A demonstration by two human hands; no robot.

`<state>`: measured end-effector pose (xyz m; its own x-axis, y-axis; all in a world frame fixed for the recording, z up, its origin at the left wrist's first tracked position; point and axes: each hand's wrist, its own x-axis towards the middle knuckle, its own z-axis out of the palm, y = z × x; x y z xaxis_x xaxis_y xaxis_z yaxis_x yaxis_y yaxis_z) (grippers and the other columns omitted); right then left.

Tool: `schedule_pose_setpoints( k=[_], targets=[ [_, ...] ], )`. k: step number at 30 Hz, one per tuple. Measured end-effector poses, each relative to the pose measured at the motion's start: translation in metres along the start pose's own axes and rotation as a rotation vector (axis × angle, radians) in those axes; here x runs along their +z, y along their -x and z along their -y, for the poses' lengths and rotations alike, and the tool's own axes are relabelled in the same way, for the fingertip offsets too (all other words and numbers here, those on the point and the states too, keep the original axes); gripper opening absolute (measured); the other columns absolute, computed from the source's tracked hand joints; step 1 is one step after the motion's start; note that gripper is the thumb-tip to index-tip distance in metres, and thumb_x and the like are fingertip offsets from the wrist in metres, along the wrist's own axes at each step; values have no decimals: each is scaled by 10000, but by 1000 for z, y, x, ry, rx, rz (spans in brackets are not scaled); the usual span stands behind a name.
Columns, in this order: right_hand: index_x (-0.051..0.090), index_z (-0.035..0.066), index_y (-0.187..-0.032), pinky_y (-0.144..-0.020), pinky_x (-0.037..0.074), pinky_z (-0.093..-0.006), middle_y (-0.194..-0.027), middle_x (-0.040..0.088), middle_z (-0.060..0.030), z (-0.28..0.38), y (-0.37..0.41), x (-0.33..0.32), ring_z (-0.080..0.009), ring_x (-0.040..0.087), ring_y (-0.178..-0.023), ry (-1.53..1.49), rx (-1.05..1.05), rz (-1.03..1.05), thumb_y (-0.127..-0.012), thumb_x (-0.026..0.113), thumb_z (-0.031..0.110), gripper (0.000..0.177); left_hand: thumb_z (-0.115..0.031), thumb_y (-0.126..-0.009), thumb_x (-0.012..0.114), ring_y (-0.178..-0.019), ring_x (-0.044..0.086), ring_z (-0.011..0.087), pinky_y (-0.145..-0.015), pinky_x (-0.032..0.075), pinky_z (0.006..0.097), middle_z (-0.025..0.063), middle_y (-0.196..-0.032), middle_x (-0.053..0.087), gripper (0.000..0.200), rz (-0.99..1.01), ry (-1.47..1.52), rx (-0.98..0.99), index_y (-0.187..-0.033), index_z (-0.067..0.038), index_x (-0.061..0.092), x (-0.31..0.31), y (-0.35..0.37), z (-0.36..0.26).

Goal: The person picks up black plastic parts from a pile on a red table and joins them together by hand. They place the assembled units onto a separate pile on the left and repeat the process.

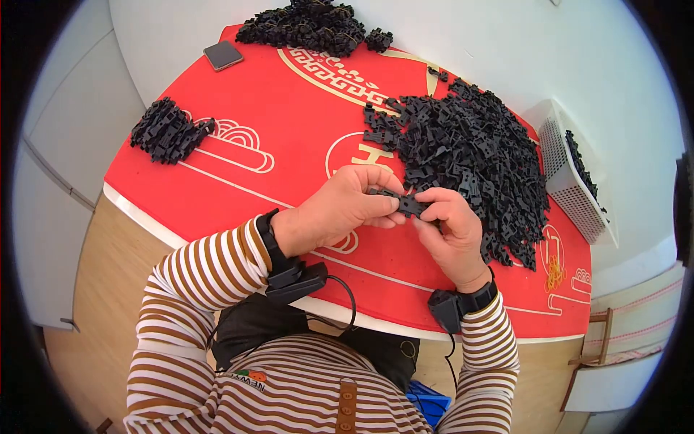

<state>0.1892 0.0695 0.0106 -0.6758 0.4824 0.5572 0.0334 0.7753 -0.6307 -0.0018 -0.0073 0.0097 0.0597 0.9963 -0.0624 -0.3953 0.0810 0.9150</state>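
Observation:
Close over the red tablecloth (pixel 303 130), my left hand (pixel 352 201) and my right hand (pixel 454 226) meet at a small black plastic part (pixel 410 206). The left thumb and fingers pinch its left end, partly hiding it. On its right end, the right thumb and index finger are closed. Just beyond my hands spreads a big loose pile of similar black plastic parts (pixel 470 155). Each wrist wears a black strap with a small box on it.
A neat bundle of black parts (pixel 168 132) lies at the left, and a heap of bundles (pixel 307 29) at the back. Near that heap is a dark flat phone-like object (pixel 223 56). A white basket (pixel 571 177) holding black parts stands at right, behind yellow rubber bands (pixel 554 275).

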Motion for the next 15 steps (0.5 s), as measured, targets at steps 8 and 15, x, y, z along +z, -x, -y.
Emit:
schedule_pose_setpoints(
  k=[8, 15],
  targets=[
    [596, 27, -908, -644, 471, -259, -942, 597, -98, -4, -2, 3, -187, 595, -793, -11, -74, -74, -704, 679, -38, 229, 25, -856, 558, -762, 565, 43, -641, 476, 170, 34, -934, 617, 173, 89, -191, 249, -1025, -1, 584, -4, -2, 8],
    [598, 25, -916, -589, 453, -252, -861, 593, -88, -5, 0, -2, -176, 571, -695, 31, -118, -88, -706, 679, -41, 234, 35, -820, 574, -636, 493, 26, -533, 405, 186, -35, -760, 553, 141, 113, -412, 433, -949, -17, 596, 1, 5, 3]
  ],
)
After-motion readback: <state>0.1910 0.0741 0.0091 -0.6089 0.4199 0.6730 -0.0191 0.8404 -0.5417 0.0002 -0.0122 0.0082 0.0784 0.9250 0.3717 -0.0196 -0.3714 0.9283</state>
